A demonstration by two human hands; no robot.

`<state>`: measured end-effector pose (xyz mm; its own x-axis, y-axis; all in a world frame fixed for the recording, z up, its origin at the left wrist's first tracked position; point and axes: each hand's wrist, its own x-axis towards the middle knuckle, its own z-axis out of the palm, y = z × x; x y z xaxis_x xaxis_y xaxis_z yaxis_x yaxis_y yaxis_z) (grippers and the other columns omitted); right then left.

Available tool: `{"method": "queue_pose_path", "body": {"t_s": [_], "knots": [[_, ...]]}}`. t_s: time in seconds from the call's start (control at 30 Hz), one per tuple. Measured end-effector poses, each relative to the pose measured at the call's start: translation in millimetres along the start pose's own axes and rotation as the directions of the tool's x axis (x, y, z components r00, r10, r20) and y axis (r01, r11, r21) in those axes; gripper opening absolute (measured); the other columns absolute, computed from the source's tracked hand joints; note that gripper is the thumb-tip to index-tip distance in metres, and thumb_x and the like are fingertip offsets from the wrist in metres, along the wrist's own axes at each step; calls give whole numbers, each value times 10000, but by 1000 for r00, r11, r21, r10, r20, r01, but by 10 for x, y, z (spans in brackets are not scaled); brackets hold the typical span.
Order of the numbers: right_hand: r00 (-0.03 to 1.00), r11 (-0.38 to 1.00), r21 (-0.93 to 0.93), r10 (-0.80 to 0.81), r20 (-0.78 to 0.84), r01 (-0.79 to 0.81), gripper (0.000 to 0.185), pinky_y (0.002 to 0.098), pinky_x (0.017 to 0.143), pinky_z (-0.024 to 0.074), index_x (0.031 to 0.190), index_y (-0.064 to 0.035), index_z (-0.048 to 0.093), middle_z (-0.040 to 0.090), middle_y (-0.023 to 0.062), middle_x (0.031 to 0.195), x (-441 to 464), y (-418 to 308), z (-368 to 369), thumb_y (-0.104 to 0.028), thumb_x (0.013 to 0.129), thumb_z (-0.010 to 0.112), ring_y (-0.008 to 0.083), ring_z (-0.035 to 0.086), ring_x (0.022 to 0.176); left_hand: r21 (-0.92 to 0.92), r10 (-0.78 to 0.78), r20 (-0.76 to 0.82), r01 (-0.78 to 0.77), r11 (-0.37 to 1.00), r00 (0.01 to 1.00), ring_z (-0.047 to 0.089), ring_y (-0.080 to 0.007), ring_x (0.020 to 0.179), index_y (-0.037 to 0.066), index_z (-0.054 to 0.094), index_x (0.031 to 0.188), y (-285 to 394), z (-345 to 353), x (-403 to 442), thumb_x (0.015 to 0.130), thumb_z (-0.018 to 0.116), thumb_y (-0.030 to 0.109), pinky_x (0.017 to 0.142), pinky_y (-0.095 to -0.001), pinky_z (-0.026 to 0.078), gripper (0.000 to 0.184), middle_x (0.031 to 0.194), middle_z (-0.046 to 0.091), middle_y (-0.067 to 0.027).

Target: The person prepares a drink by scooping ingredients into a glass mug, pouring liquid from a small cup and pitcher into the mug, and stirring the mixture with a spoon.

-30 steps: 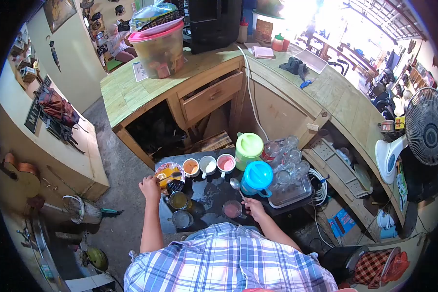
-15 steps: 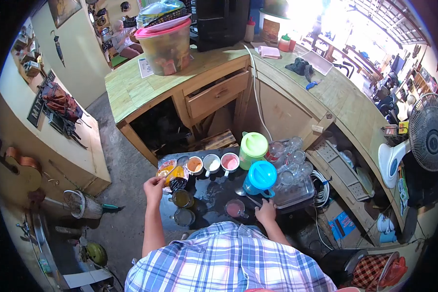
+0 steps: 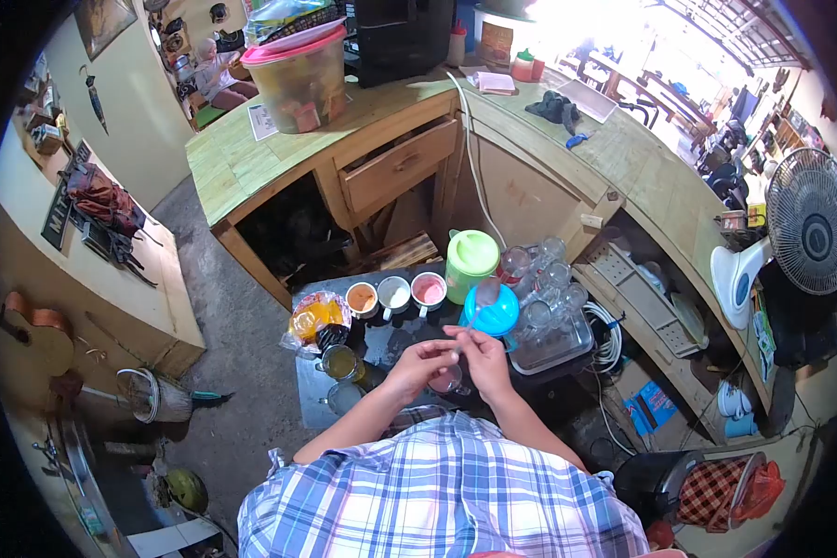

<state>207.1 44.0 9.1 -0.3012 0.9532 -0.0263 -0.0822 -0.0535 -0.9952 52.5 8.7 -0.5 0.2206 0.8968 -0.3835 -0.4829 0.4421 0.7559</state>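
Observation:
My right hand [image 3: 484, 365] pinches a metal spoon [image 3: 486, 293], its bowl up over the blue-lidded pitcher [image 3: 499, 316]. My left hand [image 3: 420, 369] meets it, fingertips closed at the lower end of the handle. Partly hidden below them is a glass mug of pink drink [image 3: 445, 379]. To the left stand a glass mug of yellowish-green drink [image 3: 341, 364] and a glass mug of greyish drink [image 3: 344, 398]. Behind are white cups of orange powder [image 3: 362, 298], white powder [image 3: 395, 294] and pink powder [image 3: 429, 290]. A plastic packet of something orange-yellow [image 3: 318, 319] lies at left.
A green pitcher [image 3: 471, 260] stands behind the blue one. Several upturned glasses [image 3: 541, 288] crowd a clear tray [image 3: 553, 349] at right. Beyond are a wooden counter [image 3: 391, 112], a bucket with a pink rim [image 3: 298, 84] and a fan [image 3: 804, 223]. Another person [image 3: 219, 79] sits far back.
My left hand has moved right, from the packet to my right hand. The right hand has risen from beside the pink drink. A spoon now points up between them; the view has shifted slightly.

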Motion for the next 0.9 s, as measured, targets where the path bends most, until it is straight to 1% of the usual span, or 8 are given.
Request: {"method": "queue_pose_path", "body": {"t_s": [0.1, 0.17, 0.2, 0.27, 0.37, 0.57, 0.63, 0.9], "knots": [[982, 995, 88, 59, -179, -43, 239, 259, 777, 479, 982, -8, 634, 679, 86, 908, -154, 22, -259, -200, 995, 492, 133, 639, 852, 291, 123, 130, -156, 944, 984, 535, -209, 1163, 63, 491, 1326, -14, -119, -3, 717, 789, 104, 997, -351, 420, 680, 1230, 576, -110], [990, 998, 10, 55, -129, -54, 226, 293, 743, 486, 996, -10, 646, 669, 79, 814, -267, 184, -570, -184, 983, 502, 156, 643, 801, 776, 245, -19, -140, 615, 969, 511, -259, 1199, 85, 373, 1407, -118, -336, 1, 625, 821, 98, 1006, -356, 416, 902, 1332, 488, -170], [990, 998, 10, 56, -132, -55, 226, 293, 743, 486, 996, -10, 646, 669, 79, 814, -350, 138, -627, -184, 983, 502, 156, 643, 801, 791, 150, -60, -44, 610, 987, 506, -293, 1206, 69, 288, 1443, -284, -561, 103, 568, 830, 84, 995, -362, 428, 1029, 1363, 438, -219], [998, 779, -626, -23, -62, -21, 190, 361, 720, 495, 998, -22, 669, 628, 113, 790, -526, 2, -664, -110, 937, 512, 248, 641, 756, 772, 32, -124, 77, 631, 992, 505, -293, 1206, 47, 274, 1443, -551, -772, 209, 569, 823, 66, 977, -367, 444, 1033, 1352, 448, -224], [996, 523, -848, -35, 76, 83, 220, 419, 734, 499, 995, -44, 691, 590, 161, 842, -659, 98, -584, -43, 870, 510, 349, 618, 767, 698, -146, -147, 207, 686, 978, 518, -293, 1189, 4, 255, 1439, -865, -888, 309, 566, 813, 34, 936, -374, 474, 1037, 1321, 481, -223], [982, 446, -875, -69, 175, 188, 222, 435, 734, 510, 1020, -24, 674, 612, 170, 868, -448, 436, -327, -44, 822, 574, 350, 623, 818, 592, -159, -79, 175, 787, 984, 595, -243, 1061, -1, 305, 1407, -1022, -854, 429, 584, 768, -49, 873, -350, 508, 945, 1213, 576, -157], [910, 474, -798, -357, 213, 372, 265, 439, 715, 510, 1056, -38, 651, 635, 151, 843, -338, 427, -242, -49, 793, 624, 334, 626, 808, 612, -110, -58, 123, 782, 992, 607, -226, 1036, 5, 332, 1394, -994, -785, 428, 580, 775, -49, 857, -338, 516, 928, 1197, 584, -146], [934, 501, -793, -259, 244, 346, 149, 398, 685, 493, 881, -61, 717, 676, 101, 818, -369, 634, -408, -117, 745, 696, 278, 623, 776, 782, -158, -14, 109, 614, 987, 602, -272, 1066, 5, 384, 1361, -934, -584, 511, 506, 879, 78, 912, -356, 496, 990, 1203, 580, -165]]}}
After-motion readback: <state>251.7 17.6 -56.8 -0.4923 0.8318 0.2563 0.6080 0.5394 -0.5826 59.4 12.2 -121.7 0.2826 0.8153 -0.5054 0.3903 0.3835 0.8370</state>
